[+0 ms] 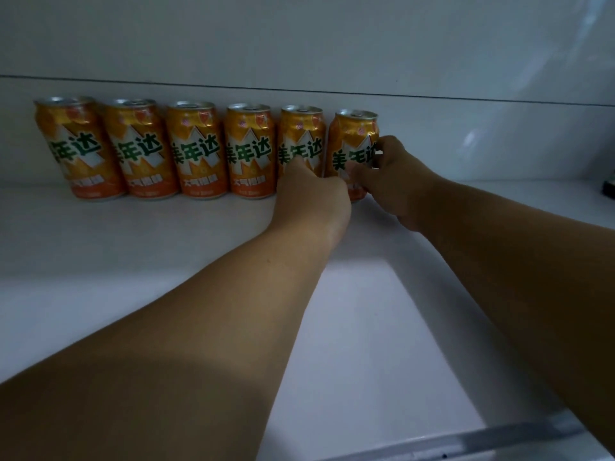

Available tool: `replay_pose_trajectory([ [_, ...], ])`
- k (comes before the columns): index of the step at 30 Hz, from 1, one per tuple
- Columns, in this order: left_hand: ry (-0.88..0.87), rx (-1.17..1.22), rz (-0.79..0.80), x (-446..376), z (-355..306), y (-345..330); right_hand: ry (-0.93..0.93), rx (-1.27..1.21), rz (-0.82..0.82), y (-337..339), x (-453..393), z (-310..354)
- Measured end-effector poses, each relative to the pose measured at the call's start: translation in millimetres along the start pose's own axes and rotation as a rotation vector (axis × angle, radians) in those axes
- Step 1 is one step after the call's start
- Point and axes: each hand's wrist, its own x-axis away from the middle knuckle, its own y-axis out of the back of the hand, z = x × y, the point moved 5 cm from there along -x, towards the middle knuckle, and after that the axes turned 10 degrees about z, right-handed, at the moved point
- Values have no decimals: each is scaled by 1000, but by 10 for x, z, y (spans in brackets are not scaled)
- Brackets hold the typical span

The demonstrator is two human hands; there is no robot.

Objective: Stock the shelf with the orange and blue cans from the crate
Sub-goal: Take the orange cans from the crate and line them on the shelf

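Head view: dim white shelf [133, 247] w/ white back wall [332, 44]; metal strip [466, 442] along front edge, dark obj [609, 188] at far right, too cut off to ID.

Six orange cans [199, 148] upright in a row at the back, green characters on white arrow graphic, silver tops. Rightmost can [354, 144] stands slightly apart from the fifth can [301, 138].

Left hand [312, 194] touches fifth can's lower front, fingers hidden – can't tell if curled. Right hand [396, 181] holds rightmost can, thumb and fingers wrapped round it.
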Motion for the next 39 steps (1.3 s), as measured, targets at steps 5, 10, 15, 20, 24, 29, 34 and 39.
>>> replay_pose_trajectory([
  [5,-6,-33,5,6,-3,-10,12,82,-85,-36,-46,23],
  [10,-2,-51,-13,12,-15,-1,21,42,-124,-52,-79,31],
  [15,-17,-30,10,9,-12,-15,21,69,-143,-65,-93,7],
  [20,-20,-63,-1,-32,19,-9,9,83,-127,-67,-99,14],
  [24,-19,-68,-11,-32,47,3,-53,127,-125,-51,-27,125],
  [29,-197,-239,-34,195,-115,39,44,307,-269,44,519,362],
  [34,-510,-545,-14,759,-539,-60,226,425,-331,179,1369,675],
  [39,-611,-665,71,1523,-793,-174,296,444,-353,358,2206,893],
])
